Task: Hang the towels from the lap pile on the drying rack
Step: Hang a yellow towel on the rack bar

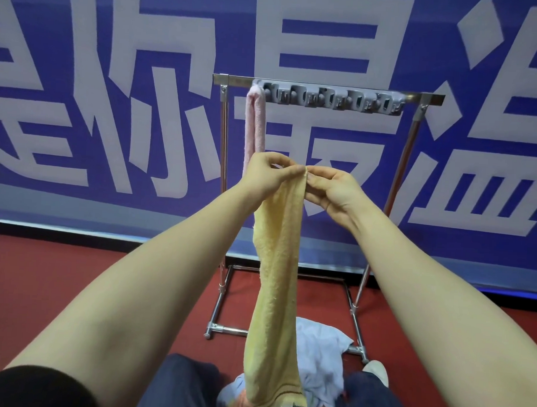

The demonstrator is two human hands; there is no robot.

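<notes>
Mid-hanging, pinching yellow towel (277, 265) top with fingers (288, 172) of left hand (262, 174) and right hand (335, 191); next, likely draping over far drying rack (235, 80).

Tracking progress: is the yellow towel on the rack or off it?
Off. The left hand and right hand pinch the yellow towel by its top edge in front of the rack; it hangs down to the lap.

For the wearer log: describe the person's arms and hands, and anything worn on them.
Both arms are bare. The left arm ends at the lower corner in a black short sleeve; the right arm leaves the frame before any sleeve shows. Neither the left hand nor the right hand wears a glove, ring or watch that can be seen.
</notes>
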